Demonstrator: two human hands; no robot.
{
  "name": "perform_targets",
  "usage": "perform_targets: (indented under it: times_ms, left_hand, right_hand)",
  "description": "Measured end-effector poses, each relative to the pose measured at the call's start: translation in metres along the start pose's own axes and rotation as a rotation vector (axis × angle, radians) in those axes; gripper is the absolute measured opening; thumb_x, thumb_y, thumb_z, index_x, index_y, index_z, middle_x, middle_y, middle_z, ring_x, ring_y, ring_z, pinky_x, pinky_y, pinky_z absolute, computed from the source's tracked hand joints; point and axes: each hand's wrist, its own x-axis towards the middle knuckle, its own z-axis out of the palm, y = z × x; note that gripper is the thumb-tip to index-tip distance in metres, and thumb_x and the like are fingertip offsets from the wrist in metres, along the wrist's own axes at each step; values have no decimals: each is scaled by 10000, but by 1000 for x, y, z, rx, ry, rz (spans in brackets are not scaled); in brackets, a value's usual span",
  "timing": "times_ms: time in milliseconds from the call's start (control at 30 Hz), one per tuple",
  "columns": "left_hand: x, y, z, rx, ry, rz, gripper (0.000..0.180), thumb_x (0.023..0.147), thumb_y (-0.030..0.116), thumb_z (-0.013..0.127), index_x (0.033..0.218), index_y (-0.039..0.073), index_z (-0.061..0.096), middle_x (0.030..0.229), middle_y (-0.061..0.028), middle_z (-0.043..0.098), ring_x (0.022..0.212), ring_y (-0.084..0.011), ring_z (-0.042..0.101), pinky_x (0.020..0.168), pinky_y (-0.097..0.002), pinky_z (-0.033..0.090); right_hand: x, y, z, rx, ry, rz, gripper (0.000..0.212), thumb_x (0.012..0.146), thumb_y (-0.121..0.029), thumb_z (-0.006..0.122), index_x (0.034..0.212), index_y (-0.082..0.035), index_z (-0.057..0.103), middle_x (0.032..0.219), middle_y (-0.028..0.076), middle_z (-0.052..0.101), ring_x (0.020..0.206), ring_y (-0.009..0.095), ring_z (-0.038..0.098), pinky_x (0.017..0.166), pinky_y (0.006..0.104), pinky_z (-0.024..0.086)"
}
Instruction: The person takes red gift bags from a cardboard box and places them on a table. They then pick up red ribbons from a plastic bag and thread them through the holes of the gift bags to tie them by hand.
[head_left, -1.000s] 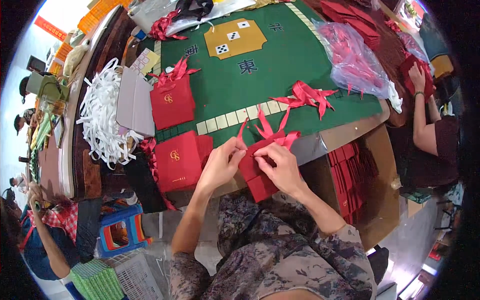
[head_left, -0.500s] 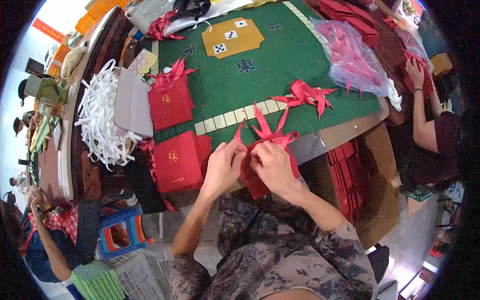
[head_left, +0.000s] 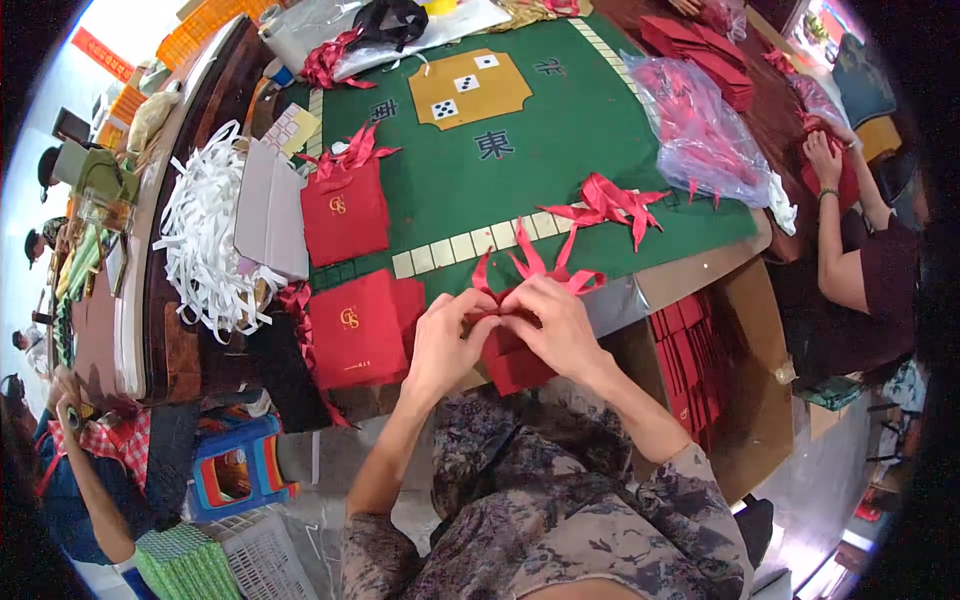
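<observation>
At the near edge of the table, both of my hands meet over a red paper bag (head_left: 515,370) with red ribbons. My left hand (head_left: 445,340) is closed in a pinch at the bag's upper edge. My right hand (head_left: 550,325) pinches the same place from the other side, its fingertips touching those of the left. The fingers partly hide the spot they grip. Loose ribbon ends (head_left: 535,262) stick up beyond my knuckles. To the left lie stacked red bags (head_left: 355,335) with gold print, and farther back another red pile (head_left: 345,215) topped with ribbons.
A bundle of red ribbons (head_left: 610,208) lies on the green table mat (head_left: 450,175). White strips (head_left: 205,240) spill beside an upright box flap. A plastic bag of red ribbon (head_left: 700,130) rests at right, above a carton (head_left: 765,370) of red bags. A co-worker's hand (head_left: 823,160) is far right.
My right hand has turned and shifted slightly, so my thumbs and fingertips now come together at the bag's edge. My left hand has moved only a little. The head view has shifted slightly.
</observation>
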Motion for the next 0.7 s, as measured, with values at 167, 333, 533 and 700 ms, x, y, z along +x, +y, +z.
perform_targets:
  times_ms: [167, 333, 533, 700]
  left_hand:
    - [0, -3, -1, 15, 59, -8, 187, 798, 126, 764, 976, 93, 714, 827, -69, 640, 625, -174, 579, 567, -321, 496]
    - [-4, -4, 11, 69, 184, 240, 154, 764, 59, 773, 904, 74, 713, 869, -74, 626, 752, -219, 638, 655, -341, 536]
    - [-5, -4, 15, 212, 243, 450, 136, 762, 31, 721, 884, 57, 668, 866, -65, 593, 789, -244, 612, 657, -342, 524]
    - [-2, -5, 9, 199, 264, 502, 201, 745, 13, 692, 939, 62, 677, 891, -69, 588, 801, -237, 614, 671, -340, 533]
  right_hand:
    - [21, 0, -25, 91, 25, -60, 153, 867, -181, 693, 939, -47, 675, 882, 91, 596, 876, 248, 603, 733, 379, 489]
    - [42, 18, -28, 69, -425, 26, 209, 862, -237, 678, 899, -36, 718, 836, 120, 683, 801, 300, 635, 730, 398, 494]
    - [70, 41, -35, 293, -755, 121, 252, 856, -277, 716, 899, -31, 753, 813, 88, 735, 752, 159, 665, 720, 330, 507]
    - [74, 36, -39, 436, -816, 262, 218, 851, -225, 741, 901, -13, 751, 798, 38, 727, 758, 94, 630, 737, 281, 493]
